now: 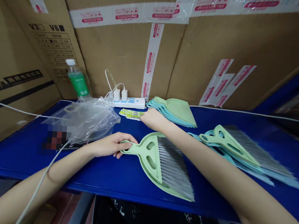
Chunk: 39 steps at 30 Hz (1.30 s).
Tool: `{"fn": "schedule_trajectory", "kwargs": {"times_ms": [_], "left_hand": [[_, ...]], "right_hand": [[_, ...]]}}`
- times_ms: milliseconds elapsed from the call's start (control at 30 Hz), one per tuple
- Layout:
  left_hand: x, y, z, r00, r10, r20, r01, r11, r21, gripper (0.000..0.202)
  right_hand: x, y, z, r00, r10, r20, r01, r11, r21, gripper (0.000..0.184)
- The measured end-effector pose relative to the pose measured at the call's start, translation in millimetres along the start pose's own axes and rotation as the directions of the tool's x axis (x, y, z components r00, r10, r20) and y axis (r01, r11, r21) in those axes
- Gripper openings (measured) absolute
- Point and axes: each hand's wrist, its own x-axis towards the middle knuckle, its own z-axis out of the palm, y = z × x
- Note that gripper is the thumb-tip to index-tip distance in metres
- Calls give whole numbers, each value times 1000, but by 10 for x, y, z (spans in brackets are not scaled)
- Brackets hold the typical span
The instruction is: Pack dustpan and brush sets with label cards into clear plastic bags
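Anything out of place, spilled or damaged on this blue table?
Nothing looks spilled or broken. One oddity: a white cable lies draped over the left forearm and hangs past the table edge, where it might snag. The plastic bags lie in a crumpled heap beside the left hand, which grips the green brush-and-dustpan set.

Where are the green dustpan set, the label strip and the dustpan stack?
green dustpan set (155, 172): head view, on its brush's green back.
label strip (132, 114): head view, on its middle.
dustpan stack (181, 111): head view, on the top pan.
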Motion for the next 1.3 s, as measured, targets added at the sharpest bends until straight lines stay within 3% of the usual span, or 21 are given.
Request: {"fn": "schedule_trajectory", "kwargs": {"times_ms": [533, 900, 967, 1067, 1167, 1300], "left_hand": [[-2, -2, -2, 1000, -10, 10, 10, 1000, -6, 37], [-1, 18, -1, 1000, -16, 11, 16, 1000, -12, 37], [1, 16, 2, 1000, -16, 5, 16, 1000, -19, 36], [11, -6, 3, 1000, -15, -13, 15, 999, -38, 39], [21, -32, 3, 1000, -13, -18, 12, 999, -47, 43], [16, -40, 3, 1000, -11, -28, 10, 999, -39, 44]], "right_hand": [[-11, 34, 58, 997, 66, -46, -65, 998, 17, 24], [-256, 82, -125, 971, 198, -133, -195, 980, 39, 27], [-362, 61, -163, 973, 176, -147, -173, 984, 29, 25], [-540, 12, -143, 976, 35, -216, -40, 999, -15, 22], [-704, -29, -38, 946, -84, -312, 73, 996, -48, 21], [-852, -27, 96, 907, -102, -410, 97, 995, -32, 23]]}}
